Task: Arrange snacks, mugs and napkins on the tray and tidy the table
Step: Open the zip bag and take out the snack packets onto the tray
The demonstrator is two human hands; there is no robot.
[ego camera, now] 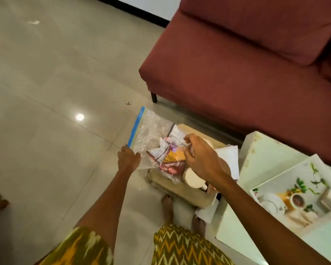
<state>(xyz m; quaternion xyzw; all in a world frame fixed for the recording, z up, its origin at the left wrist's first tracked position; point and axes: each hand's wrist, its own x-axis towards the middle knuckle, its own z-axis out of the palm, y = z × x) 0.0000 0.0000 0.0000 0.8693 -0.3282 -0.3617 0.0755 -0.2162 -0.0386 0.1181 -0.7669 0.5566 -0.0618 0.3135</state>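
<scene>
Shiny floor tiles [46, 73] and a red sofa [246, 64] are seen from above. 1 clear bag [151, 134] of snack packets [170, 159] is held over a wooden tray [180, 188], pinched by the left hand [128, 159] and right hand [201, 155]

A printed tray [271, 180] lies on the pale table [256, 150].

mugs [192, 177] half-hidden, packet [170, 165] print blurred — unreadable
</scene>
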